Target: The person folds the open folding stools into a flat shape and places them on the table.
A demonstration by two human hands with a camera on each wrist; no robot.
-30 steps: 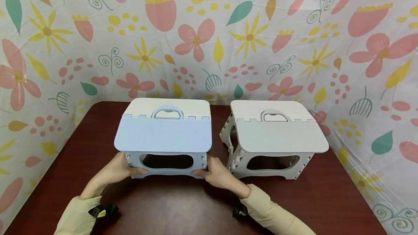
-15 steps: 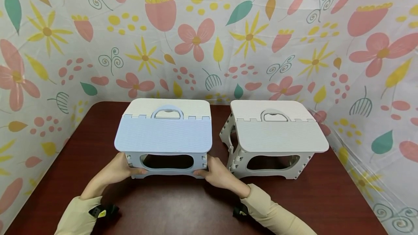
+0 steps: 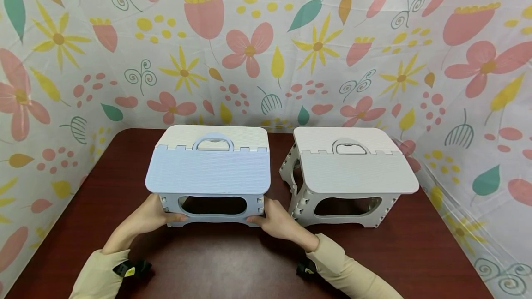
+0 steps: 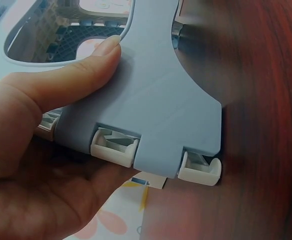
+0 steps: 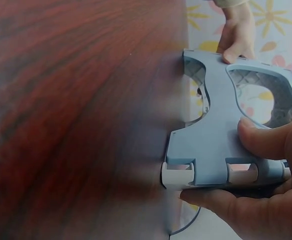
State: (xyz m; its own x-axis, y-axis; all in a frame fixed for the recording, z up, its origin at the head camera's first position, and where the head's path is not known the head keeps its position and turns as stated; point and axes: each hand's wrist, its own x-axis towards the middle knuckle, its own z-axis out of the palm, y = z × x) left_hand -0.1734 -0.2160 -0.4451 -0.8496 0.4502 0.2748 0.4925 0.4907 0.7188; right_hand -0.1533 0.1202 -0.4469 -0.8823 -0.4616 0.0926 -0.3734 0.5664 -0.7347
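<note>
A blue and white folding step stool (image 3: 208,170) stands unfolded on the dark red table, its blue half toward me. My left hand (image 3: 148,215) grips its left front leg corner. In the left wrist view the thumb (image 4: 81,77) lies on the blue front panel beside the oval opening, with the other fingers behind the corner. My right hand (image 3: 277,220) grips the right front corner the same way; in the right wrist view its thumb (image 5: 266,140) presses the blue panel and a finger (image 5: 211,200) reaches round the side. The far fingers are partly hidden.
A second folding step stool (image 3: 353,170), grey and white, stands unfolded close to the right of the blue one. The wooden table (image 3: 208,262) runs back to a flower-patterned cloth (image 3: 257,50) that hangs behind and at both sides.
</note>
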